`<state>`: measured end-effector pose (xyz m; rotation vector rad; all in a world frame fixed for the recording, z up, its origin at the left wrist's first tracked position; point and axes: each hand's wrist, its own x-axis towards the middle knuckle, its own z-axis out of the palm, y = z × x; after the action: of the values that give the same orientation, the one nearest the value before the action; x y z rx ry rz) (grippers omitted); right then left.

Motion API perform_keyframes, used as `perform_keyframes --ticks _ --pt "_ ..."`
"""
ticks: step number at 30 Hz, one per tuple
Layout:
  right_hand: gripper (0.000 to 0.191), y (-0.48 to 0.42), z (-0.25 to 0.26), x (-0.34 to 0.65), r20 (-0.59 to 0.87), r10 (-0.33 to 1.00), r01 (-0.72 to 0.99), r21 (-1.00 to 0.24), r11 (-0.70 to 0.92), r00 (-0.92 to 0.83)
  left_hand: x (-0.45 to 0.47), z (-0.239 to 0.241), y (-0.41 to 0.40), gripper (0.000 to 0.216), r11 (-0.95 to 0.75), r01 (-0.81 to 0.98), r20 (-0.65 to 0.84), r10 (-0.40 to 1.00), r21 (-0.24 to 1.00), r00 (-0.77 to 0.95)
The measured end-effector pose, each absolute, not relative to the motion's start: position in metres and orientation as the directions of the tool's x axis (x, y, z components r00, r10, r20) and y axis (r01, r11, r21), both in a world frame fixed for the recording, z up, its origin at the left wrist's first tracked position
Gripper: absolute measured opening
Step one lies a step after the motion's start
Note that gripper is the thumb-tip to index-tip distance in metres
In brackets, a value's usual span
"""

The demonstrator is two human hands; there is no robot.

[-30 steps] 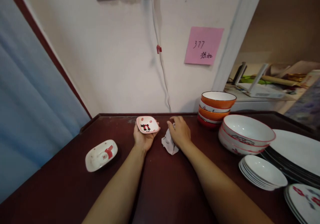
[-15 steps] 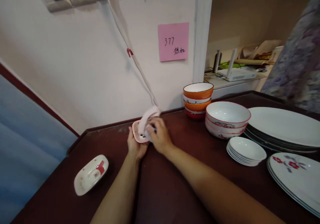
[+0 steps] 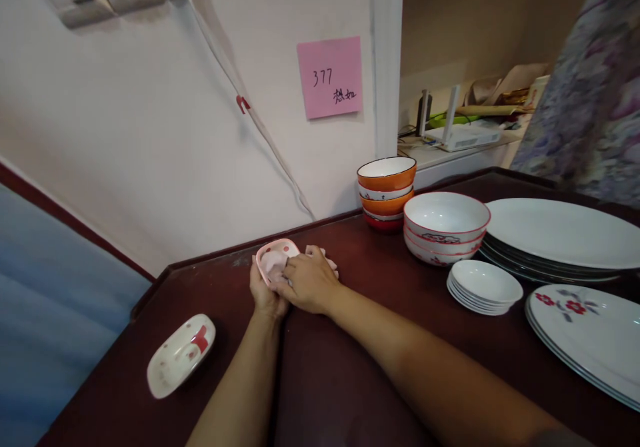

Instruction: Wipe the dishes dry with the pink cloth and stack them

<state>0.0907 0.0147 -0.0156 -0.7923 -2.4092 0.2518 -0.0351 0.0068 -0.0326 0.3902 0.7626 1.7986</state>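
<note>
My left hand (image 3: 267,295) grips a small pink-rimmed dish (image 3: 281,244) from below and its left side, with the thumb along the edge. The dish is tilted toward me and has pink dots inside. Pressed into it is a pale pink cloth (image 3: 273,262), which my right hand (image 3: 313,280) holds bunched under its fingers. Part of the cloth sticks out past the knuckles on the right. A second oblong dish (image 3: 175,360), cream with a red pattern, sits on the table (image 3: 320,380) to the left of my forearms.
To the right stand a stack of orange and white bowls (image 3: 387,182), red-rimmed white bowls (image 3: 445,234), small white saucers (image 3: 485,287), large oval plates (image 3: 565,234) and flowered plates (image 3: 595,340). A white cord (image 3: 270,137) hangs down the wall behind. A router (image 3: 465,134) is on the ledge.
My right hand has pushed the cloth down into the dish; its raised loop is now flattened. The dish is tilted more toward me. The view has shifted slightly to the right.
</note>
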Motion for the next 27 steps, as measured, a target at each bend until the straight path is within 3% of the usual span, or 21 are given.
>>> perform_keyframes --ticks 3,7,13,17,21,24,27 --pt "0.061 0.012 -0.022 0.086 0.503 0.593 0.517 -0.299 0.802 -0.629 -0.031 -0.030 0.010 0.049 -0.182 -0.730 -0.105 0.939 0.659 -0.328" --pt "0.072 0.010 -0.030 0.082 0.529 0.570 0.466 -0.329 0.821 -0.629 -0.026 -0.029 0.011 0.050 -0.094 -0.743 -0.100 0.972 0.662 -0.212" --pt "0.028 0.013 -0.026 0.085 0.577 0.432 0.181 -0.441 0.879 -0.693 -0.040 -0.037 0.008 0.044 -0.113 -0.706 -0.146 0.944 0.699 -0.296" --pt "0.023 0.024 -0.032 0.091 0.589 0.382 0.147 -0.406 0.902 -0.712 -0.044 -0.038 0.007 0.046 -0.169 -0.712 -0.144 0.923 0.681 -0.357" --pt "0.020 0.038 -0.041 0.097 0.583 0.540 0.200 -0.546 0.814 -0.607 -0.035 -0.033 0.006 0.044 -0.103 -0.764 -0.061 0.981 0.637 -0.183" --pt "0.020 0.045 -0.042 0.098 0.496 0.755 0.182 -0.771 0.610 -0.429 -0.029 -0.033 0.005 0.026 -0.026 -0.718 0.004 0.999 0.696 -0.032" --pt "0.022 0.050 -0.041 0.095 0.341 0.878 0.019 -0.929 0.368 -0.337 -0.028 -0.037 0.005 0.023 -0.025 -0.631 -0.019 0.998 0.775 -0.063"
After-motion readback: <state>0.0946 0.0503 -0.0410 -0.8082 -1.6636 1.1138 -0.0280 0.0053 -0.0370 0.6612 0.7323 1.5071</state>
